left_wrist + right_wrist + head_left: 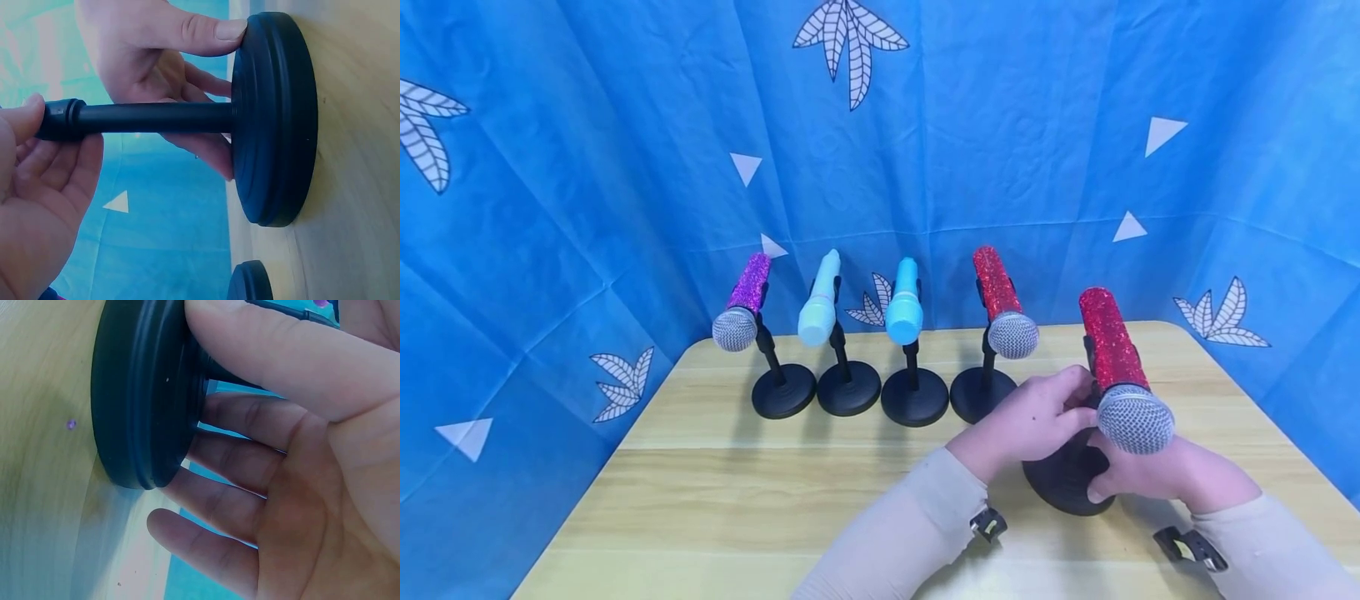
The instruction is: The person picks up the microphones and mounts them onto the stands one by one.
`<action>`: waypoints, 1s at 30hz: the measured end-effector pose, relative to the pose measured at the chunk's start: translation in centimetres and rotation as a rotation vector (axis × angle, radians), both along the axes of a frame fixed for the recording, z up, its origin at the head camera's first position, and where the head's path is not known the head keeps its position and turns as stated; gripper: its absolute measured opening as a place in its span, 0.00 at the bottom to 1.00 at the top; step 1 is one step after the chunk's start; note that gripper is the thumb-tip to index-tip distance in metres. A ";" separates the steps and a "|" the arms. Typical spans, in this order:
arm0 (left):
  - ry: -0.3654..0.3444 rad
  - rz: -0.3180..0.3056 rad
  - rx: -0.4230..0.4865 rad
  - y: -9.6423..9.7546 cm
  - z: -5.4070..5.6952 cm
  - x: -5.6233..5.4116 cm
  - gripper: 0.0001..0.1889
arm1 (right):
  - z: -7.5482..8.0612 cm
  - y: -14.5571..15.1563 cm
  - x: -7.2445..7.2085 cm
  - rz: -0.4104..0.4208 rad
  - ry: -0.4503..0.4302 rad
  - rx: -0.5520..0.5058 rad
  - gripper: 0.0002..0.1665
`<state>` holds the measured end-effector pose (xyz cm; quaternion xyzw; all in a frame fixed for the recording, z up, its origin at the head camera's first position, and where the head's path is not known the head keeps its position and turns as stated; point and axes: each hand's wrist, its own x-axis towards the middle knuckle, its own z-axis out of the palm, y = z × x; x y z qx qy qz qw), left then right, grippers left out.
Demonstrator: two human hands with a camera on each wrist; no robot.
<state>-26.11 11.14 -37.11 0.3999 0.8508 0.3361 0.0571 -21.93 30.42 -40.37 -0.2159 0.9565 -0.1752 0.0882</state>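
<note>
A black microphone stand (1063, 479) carrying a red glittery microphone (1112, 342) with a silver mesh head stands upright at the right of the table. My left hand (1037, 417) grips the stand's pole; in the left wrist view its thumb and fingers wrap the pole's collar (62, 119). Lower down, my right hand (1176, 471) has its thumb and fingertips against the round base (140, 394), with its fingers fairly straight. The right wrist view shows the little finger (200, 547) free of the base. In the head view the microphone head partly covers the right hand.
To the left stand a purple glittery microphone (749, 283), a pale green one (818, 312), a light blue one (905, 312) and another red glittery one (997, 283), each on a black stand. A blue patterned curtain (1000, 125) surrounds the wooden table (715, 492).
</note>
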 end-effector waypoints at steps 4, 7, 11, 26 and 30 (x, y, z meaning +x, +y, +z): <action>-0.103 -0.047 0.016 -0.2 -0.1 -0.3 0.14 | -0.1 -0.1 0.1 -0.013 -0.021 -0.010 0.43; -0.217 -0.076 0.036 -0.4 0.0 -0.6 0.16 | -0.1 -0.3 0.1 -0.008 -0.018 -0.010 0.44; -0.274 -0.101 0.034 -0.6 0.2 -0.8 0.17 | 0.0 -0.4 0.1 0.004 -0.005 -0.008 0.43; 0.069 -0.076 -0.255 -1.2 -0.5 0.2 0.20 | 0.3 -0.3 0.5 0.114 0.194 0.082 0.37; 0.174 -0.134 -0.378 -2.6 -1.4 0.7 0.18 | 0.6 -0.3 1.5 0.119 0.190 0.157 0.32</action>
